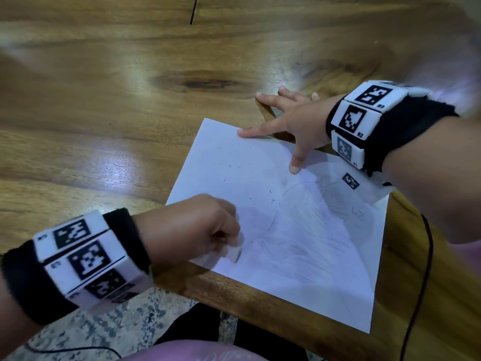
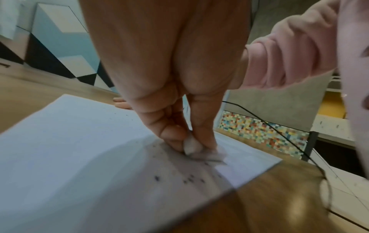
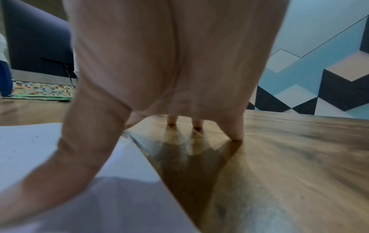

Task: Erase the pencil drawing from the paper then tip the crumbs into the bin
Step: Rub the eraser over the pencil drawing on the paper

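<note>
A white sheet of paper [image 1: 286, 230] with faint pencil lines lies at the near edge of the wooden table [image 1: 130, 113]. Dark eraser crumbs [image 1: 270, 199] are scattered over its middle. My left hand [image 1: 208, 230] pinches a small white eraser [image 1: 235, 252] and presses it on the paper near the sheet's near-left edge; the hand is blurred. In the left wrist view the eraser [image 2: 190, 146] sits between thumb and fingers on the paper [image 2: 79, 149]. My right hand [image 1: 294, 126] lies spread, index fingertip and thumb on the paper's far corner, the other fingers [image 3: 236, 134] on the table.
A thin black cable [image 1: 426, 256] runs down over the table's near-right edge. Speckled floor [image 1: 104, 329] and a dark shape show below the table edge. The paper's near corner overhangs the table edge. No bin shows in any view.
</note>
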A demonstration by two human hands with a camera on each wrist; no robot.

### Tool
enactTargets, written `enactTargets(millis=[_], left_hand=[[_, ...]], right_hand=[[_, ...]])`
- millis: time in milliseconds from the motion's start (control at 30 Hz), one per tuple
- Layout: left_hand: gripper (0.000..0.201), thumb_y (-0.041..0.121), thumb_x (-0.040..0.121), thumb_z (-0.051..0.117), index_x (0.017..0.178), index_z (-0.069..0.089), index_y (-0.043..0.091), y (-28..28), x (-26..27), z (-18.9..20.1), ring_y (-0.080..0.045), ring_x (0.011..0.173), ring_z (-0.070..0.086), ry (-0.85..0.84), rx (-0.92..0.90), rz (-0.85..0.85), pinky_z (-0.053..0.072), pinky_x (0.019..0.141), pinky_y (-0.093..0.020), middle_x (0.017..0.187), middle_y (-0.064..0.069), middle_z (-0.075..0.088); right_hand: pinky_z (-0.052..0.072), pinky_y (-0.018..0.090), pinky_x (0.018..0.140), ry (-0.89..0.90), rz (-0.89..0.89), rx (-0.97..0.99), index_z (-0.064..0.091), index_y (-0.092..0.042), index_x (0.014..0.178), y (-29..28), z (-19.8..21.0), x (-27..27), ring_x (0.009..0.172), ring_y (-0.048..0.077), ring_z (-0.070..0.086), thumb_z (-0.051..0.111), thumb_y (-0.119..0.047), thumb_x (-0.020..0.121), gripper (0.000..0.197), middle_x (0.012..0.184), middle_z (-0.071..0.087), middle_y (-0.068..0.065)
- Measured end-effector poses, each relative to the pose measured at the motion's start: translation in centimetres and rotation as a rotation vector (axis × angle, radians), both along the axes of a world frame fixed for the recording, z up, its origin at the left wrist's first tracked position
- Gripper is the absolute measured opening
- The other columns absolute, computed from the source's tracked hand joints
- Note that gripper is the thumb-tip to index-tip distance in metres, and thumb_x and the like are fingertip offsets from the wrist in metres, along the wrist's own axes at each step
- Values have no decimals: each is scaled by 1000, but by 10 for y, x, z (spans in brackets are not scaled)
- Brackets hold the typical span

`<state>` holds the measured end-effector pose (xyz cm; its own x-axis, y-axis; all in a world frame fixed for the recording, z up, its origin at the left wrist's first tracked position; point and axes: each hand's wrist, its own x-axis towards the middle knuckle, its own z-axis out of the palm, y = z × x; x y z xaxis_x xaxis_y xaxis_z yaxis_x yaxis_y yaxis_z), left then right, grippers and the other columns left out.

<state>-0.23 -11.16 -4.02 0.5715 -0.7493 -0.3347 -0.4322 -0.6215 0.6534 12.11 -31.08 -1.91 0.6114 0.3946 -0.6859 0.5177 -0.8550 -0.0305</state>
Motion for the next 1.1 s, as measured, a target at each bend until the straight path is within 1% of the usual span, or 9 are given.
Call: enactTargets(millis=[100,233,333,433,533,667,800,900,1100], left_hand=[[18,29,73,62,68,65,11,-20,25,1,-10,61,48,-191,-52,153,34,59,-13,68,-1,56],[12,20,75,60,70,63,9,-38,35,-3,-19,60,49,-283,-72,157,36,58,-27,68,-2,52],[17,22,76,60,65,60,9,-23,20,-1,-17,62,51,-136,-14,0,36,57,-20,70,-4,57],[2,12,74,66,75,67,11,-14,19,4,-12,70,54,-18,123,-67,34,61,-12,80,-2,64],[8,20,70,70,75,69,13,-33,42,9,-12,65,52,-138,54,80,36,60,-15,67,4,62],[6,11,74,68,78,64,8,-67,68,8,-19,65,50,-288,38,211,31,57,-25,65,5,53],[12,15,75,63,67,61,7,-58,48,2,-23,63,49,-240,12,74,32,57,-30,66,-10,61],[11,21,75,66,71,64,11,-40,34,4,-18,65,53,-102,100,-55,38,59,-23,73,-6,65],[7,14,76,66,74,62,8,-67,67,6,-21,72,51,-233,31,117,28,59,-27,70,-4,58]], right_hand=[[3,54,113,5,-3,10,3,-70,130,-1,0,0,141,25,-25,81,-35,66,106,151,-32,-12],[3,55,112,2,10,18,4,-69,131,-3,1,0,141,26,-25,81,-37,66,106,151,-32,-11],[4,55,112,-7,18,25,3,-70,130,-4,-1,1,142,27,-24,81,-38,65,107,152,-31,-11],[5,56,112,-12,25,27,2,-71,130,-4,-3,2,141,28,-24,82,-39,63,108,152,-31,-11],[5,56,112,-7,21,33,5,-69,131,-4,-3,3,141,28,-25,82,-38,63,108,152,-31,-10],[5,58,111,3,15,52,19,-59,137,-4,-2,3,141,29,-24,83,-39,62,101,153,-29,-9],[4,57,112,-6,24,42,8,-68,132,-4,-4,3,141,29,-24,82,-38,63,106,152,-30,-9],[4,57,112,-15,33,33,3,-70,130,-4,-4,3,142,30,-23,82,-39,63,108,152,-30,-9],[3,58,111,9,13,69,14,-63,135,-5,-4,4,141,28,-25,83,-39,62,104,153,-29,-11]])
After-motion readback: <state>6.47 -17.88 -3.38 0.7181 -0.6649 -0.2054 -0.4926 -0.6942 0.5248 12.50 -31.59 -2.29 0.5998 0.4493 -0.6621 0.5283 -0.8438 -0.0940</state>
